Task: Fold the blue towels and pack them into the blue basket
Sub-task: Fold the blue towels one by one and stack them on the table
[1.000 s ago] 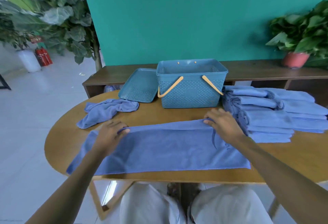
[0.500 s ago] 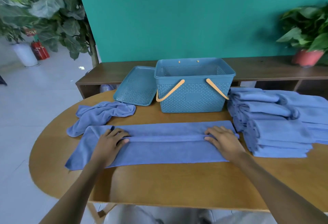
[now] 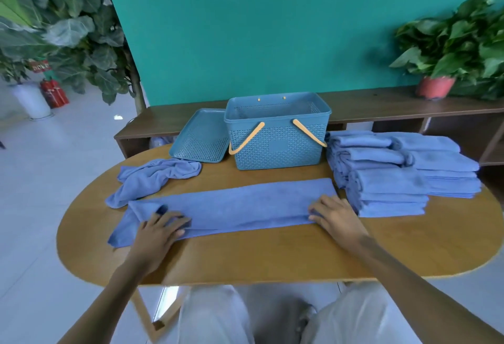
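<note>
A long blue towel [image 3: 231,207], folded lengthways into a strip, lies across the middle of the oval wooden table [image 3: 272,259]. My left hand [image 3: 159,233] grips its left part, fingertips dug into the fold. At the strip's right end my right hand [image 3: 334,217] pinches the cloth between thumb and fingers. Behind the strip stands the blue basket [image 3: 278,143] with tan handles hanging down; I see nothing inside it. One crumpled blue towel [image 3: 152,178] lies at the back left. Stacks of folded blue towels [image 3: 395,177] sit on the right.
The basket's blue perforated lid [image 3: 200,137] leans at the basket's left side. A low wooden shelf [image 3: 381,106] runs behind the table, with a potted plant [image 3: 436,87] on it at the right. A large leafy plant [image 3: 68,30] stands at the left.
The towel has been folded over lengthways again and is now a narrower strip. Both hands have come nearer to me along its near edge.
</note>
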